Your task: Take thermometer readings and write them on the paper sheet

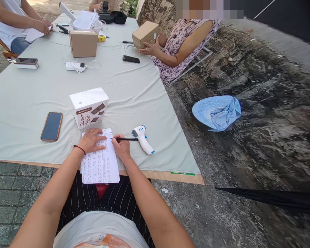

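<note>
Left fingers point(101, 138): I'm resting them spread upon paper sheets point(100, 168) | Right fingers point(116, 143): I'm gripping black pen point(129, 139) at sheets' right edge

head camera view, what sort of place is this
Outdoors, probably a yard or patio: there is paved ground beside the cloth-covered table, rough rock-like ground to the right, and greenery behind.

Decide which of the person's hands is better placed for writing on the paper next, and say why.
Right, probably: the right hand holds the black pen, tip at the paper, while the left hand lies across it without a pen.
</note>
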Demonstrator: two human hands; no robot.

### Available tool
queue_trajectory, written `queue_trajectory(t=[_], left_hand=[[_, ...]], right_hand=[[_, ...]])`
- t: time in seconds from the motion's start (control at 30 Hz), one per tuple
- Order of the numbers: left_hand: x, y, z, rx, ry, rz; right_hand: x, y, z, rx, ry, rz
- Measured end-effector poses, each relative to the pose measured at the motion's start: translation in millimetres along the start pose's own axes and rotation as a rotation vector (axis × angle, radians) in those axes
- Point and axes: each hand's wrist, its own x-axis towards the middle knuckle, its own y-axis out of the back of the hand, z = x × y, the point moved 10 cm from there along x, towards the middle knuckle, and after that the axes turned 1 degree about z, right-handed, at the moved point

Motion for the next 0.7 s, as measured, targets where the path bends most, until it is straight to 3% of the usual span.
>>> queue_trajectory(t=[0.1,0.23,0.33,0.4,0.53,0.7], left_hand=[[0,0,0,-0.001,-0.005,0.006],[0,0,-2,0.004,-0.006,0.016],[-1,1,-2,-0.01,-0.015,0.048],[-3,7,-1,-0.034,-0.032,0.128],[-19,40,-6,-0.04,-0.036,0.484],[-63,81,-28,0.082,0.125,1.025]], right_hand=[[0,-1,-1,-0.009,0.013,-0.007],[-2,11,-3,0.036,0.07,0.095],[-3,18,-10,-0.012,0.201,0.133],[-1,16,-16,-0.104,0.324,0.073],[10,4,-19,-0.374,0.521,-0.13],[26,-12,-15,-0.702,0.701,-0.33]])
